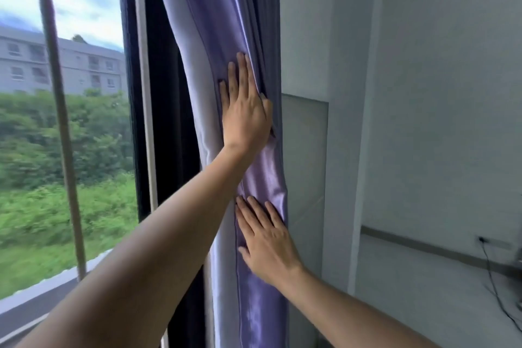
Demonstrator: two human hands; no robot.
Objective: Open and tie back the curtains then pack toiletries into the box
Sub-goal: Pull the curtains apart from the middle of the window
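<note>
A shiny purple curtain [209, 22] hangs gathered in a narrow bunch at the right side of the window, against the wall corner. My left hand [244, 107] lies flat on the bunch at mid height, fingers pointing up, thumb tucked into a fold at the curtain's right edge. My right hand [265, 240] presses flat on the curtain lower down, fingers spread and pointing up-left. A darker blue curtain layer [169, 93] hangs behind the purple one. No tie-back, toiletries or box are in view.
The window [93, 121] on the left shows trees and a grey building, with a vertical frame bar [60, 110]. On the right are a white wall [437, 93], a wall socket [482, 240] with a black cable [491, 274] hanging down, and a ledge.
</note>
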